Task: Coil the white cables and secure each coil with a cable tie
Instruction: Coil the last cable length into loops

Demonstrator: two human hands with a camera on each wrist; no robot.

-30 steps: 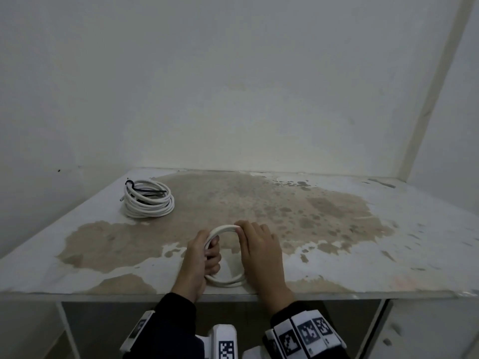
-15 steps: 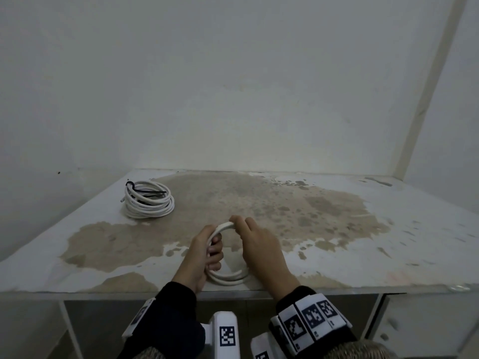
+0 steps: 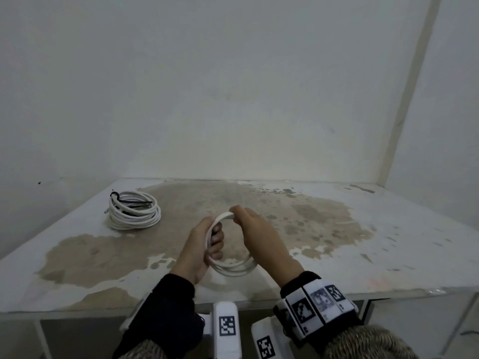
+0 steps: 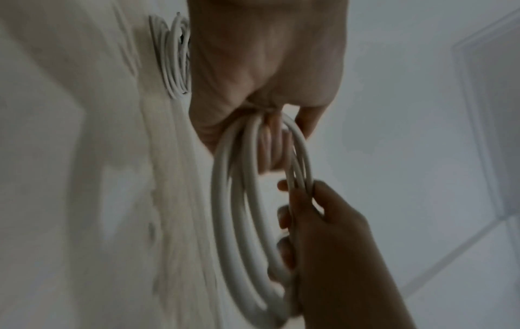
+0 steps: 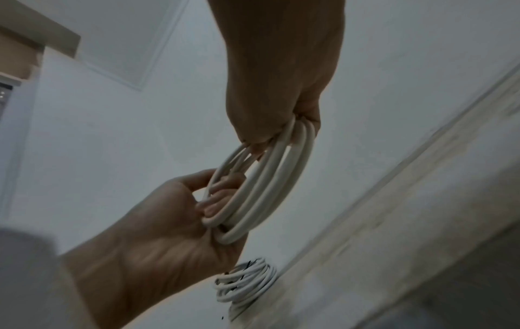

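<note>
A small coil of white cable point(image 3: 230, 269) stands upright just above the table's front edge, held by both hands. My left hand point(image 3: 215, 242) grips its left side with the fingers curled through the loop. My right hand point(image 3: 239, 213) pinches the top of the loop. In the left wrist view the coil point(image 4: 239, 211) shows several turns, the right hand point(image 4: 318, 213) gripping them from the right. In the right wrist view the coil point(image 5: 267, 178) hangs between the right hand point(image 5: 281, 124) and the left hand point(image 5: 205, 200). No cable tie shows on this coil.
A second white cable coil point(image 3: 133, 209) bound with a black tie lies flat at the table's far left, also seen as the bound coil point(image 5: 244, 282). The stained white table point(image 3: 337, 255) meets walls at the back and left. Its front edge runs just under my wrists.
The coil has come up off the table and stands more upright. My right hand has moved from the coil's right side to its top. The left hand keeps its grip.
</note>
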